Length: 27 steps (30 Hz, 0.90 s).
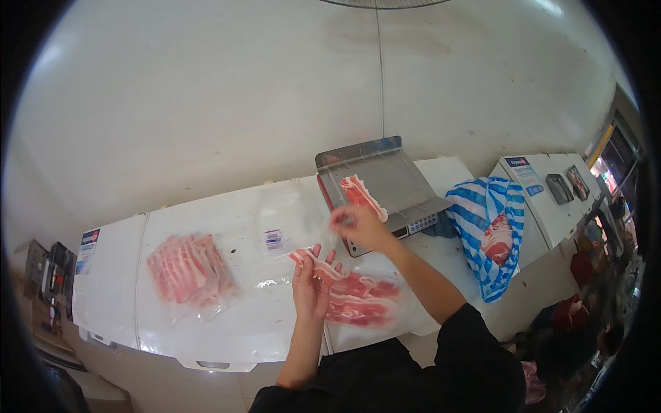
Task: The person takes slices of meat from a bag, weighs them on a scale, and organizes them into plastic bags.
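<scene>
My left hand (313, 289) holds a strip of sliced pork belly (323, 268) between thumb and fingers, over the white freezer lid. Up and to the right, my right hand (356, 224) is slightly blurred beside another pork slice (361, 196) on the steel pan of a digital scale (403, 180); whether its fingers grip anything is unclear. Below my right forearm lies a clear plastic bag of pork slices (361, 307), partly behind my left hand. An apparently flat, clear plastic bag with a printed label (273, 240) lies left of the scale.
Packed pork slices (188, 268) lie on the freezer lid (237, 320) at left. A blue-and-white striped plastic bag (485, 206) holding meat sits right of the scale. Two dark trays (559, 189) rest on another freezer (537, 211). A white wall rises behind.
</scene>
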Each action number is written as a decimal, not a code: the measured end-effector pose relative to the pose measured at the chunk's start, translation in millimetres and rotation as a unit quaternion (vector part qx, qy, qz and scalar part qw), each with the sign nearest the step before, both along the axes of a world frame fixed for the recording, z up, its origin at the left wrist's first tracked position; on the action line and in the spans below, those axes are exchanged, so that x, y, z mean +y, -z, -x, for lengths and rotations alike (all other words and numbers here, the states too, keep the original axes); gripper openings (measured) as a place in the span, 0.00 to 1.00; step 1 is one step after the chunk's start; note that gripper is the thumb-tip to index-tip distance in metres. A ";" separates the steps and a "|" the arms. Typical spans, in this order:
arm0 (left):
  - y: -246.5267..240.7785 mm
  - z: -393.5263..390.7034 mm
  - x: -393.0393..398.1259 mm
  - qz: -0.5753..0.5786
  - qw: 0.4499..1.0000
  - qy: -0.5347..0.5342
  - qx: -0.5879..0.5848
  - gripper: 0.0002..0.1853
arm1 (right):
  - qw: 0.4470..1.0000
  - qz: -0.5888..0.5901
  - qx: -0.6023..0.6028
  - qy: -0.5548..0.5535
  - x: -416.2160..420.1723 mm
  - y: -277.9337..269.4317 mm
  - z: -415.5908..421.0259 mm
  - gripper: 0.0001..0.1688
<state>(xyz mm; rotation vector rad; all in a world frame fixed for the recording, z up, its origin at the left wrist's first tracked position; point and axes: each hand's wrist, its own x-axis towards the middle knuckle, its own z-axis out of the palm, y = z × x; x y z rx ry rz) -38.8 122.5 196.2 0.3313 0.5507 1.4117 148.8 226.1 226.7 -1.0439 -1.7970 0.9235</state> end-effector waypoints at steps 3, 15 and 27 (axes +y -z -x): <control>5.4 13.9 -15.9 -0.022 0.997 -0.011 0.067 0.24 | 0.979 -0.063 -0.082 0.174 93.6 35.4 -50.3 0.18; 39.3 32.3 -94.5 0.018 0.993 0.033 0.113 0.11 | 0.944 0.020 -0.328 -0.003 209.5 59.8 -113.6 0.32; 40.4 32.8 -118.0 0.046 0.991 0.041 0.120 0.12 | 0.940 0.173 -0.291 -0.038 218.6 36.1 -122.7 0.24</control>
